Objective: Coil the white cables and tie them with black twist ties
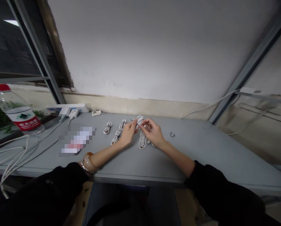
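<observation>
A coiled white cable (140, 118) is raised slightly above the desk between both hands. My left hand (128, 133) is closed on its left side, thumb up along the loops. Pinched fingers of my right hand (154, 131) meet the coil's right lower edge; whether a tie is also between those fingertips is hidden. A thin dark tie end shows by my left thumb. Beneath my hands lies a bundled white cable (142, 140), with another partly covered by my right hand. Several more tied bundles, such as one white bundle (107, 127), lie left of my left hand.
A loose black twist tie (172, 134) lies right of my right hand on the grey desk (201, 150). At left are a pixelated flat item (80, 141), a power strip (82, 108) with chargers, trailing white cords (15, 160) and a water bottle (19, 114). A wall stands behind.
</observation>
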`<state>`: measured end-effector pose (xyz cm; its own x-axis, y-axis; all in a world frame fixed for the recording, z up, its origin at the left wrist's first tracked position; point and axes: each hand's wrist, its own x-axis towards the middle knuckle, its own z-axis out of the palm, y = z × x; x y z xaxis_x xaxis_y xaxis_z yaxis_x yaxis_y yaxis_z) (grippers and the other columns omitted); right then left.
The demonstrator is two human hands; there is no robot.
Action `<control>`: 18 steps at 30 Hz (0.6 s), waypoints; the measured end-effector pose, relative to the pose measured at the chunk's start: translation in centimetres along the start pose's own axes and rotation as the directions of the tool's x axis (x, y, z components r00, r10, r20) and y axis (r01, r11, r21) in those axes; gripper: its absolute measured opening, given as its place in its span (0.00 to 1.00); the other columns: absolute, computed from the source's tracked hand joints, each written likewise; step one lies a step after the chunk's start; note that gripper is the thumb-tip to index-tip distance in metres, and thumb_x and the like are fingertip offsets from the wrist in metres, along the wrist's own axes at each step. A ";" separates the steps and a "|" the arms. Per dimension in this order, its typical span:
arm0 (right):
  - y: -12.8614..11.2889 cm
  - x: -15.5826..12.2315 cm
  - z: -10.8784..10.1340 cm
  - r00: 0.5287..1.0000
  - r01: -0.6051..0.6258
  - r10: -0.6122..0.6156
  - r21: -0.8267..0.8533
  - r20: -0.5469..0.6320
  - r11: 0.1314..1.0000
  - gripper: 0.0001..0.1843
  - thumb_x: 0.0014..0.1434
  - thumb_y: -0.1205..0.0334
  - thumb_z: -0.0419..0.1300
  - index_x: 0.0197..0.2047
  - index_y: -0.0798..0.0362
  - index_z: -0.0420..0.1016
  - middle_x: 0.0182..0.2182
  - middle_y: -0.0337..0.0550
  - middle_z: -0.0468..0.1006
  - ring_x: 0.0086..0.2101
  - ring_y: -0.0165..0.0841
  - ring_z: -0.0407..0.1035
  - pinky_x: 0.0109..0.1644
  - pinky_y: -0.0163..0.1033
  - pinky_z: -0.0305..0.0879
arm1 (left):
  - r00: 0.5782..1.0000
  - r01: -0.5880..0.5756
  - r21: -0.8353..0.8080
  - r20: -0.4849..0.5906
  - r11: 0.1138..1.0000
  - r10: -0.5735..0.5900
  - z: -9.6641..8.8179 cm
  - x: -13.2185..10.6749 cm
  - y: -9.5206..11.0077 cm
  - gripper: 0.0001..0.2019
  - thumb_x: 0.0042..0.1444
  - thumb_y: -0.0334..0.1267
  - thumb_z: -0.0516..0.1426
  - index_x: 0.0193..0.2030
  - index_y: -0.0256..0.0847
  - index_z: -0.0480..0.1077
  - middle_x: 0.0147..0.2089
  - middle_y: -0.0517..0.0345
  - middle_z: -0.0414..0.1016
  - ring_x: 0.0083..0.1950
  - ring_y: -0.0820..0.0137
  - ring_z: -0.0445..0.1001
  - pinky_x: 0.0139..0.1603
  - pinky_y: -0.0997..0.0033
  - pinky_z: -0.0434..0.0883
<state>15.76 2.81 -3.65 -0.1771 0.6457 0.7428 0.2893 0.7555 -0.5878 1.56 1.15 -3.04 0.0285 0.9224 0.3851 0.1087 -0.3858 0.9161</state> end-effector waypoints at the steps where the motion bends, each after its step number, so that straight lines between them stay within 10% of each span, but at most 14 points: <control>1: 0.2 0.1 0.0 1.000 -0.016 0.017 0.012 -0.009 1.000 0.08 0.57 0.55 0.61 0.33 0.48 0.66 0.26 0.35 0.72 0.22 0.27 0.61 0.29 0.37 0.61 | 1.000 0.010 -0.022 0.008 1.000 -0.010 0.0 0.0 0.1 0.29 0.58 0.64 0.49 0.19 0.41 0.58 0.18 0.64 0.53 0.21 0.76 0.52 0.22 0.73 0.50; 11: 1.5 0.6 0.3 0.991 -0.137 0.132 0.247 0.038 0.959 0.15 0.53 0.51 0.66 0.33 0.49 0.67 0.28 0.37 0.74 0.29 0.30 0.71 0.34 0.38 0.70 | 0.951 0.292 -0.353 0.206 0.889 -0.231 -0.3 0.7 0.7 0.28 0.53 0.62 0.58 0.20 0.38 0.61 0.16 0.68 0.53 0.15 0.83 0.45 0.16 0.80 0.42; 18: 1.4 0.5 0.5 0.982 -0.183 0.158 0.342 0.102 0.922 0.18 0.53 0.59 0.67 0.46 0.47 0.69 0.34 0.40 0.80 0.35 0.33 0.75 0.42 0.42 0.74 | 0.828 0.551 -0.436 0.392 0.711 -0.402 -0.8 0.8 1.9 0.24 0.64 0.50 0.51 0.20 0.37 0.60 0.14 0.67 0.51 0.13 0.84 0.42 0.13 0.82 0.37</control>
<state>15.55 4.21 -4.26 -0.2241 0.7646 0.6043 -0.0226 0.6158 -0.7876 0.99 1.09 -0.90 0.3691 0.9248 -0.0926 -0.3404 0.2273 0.9124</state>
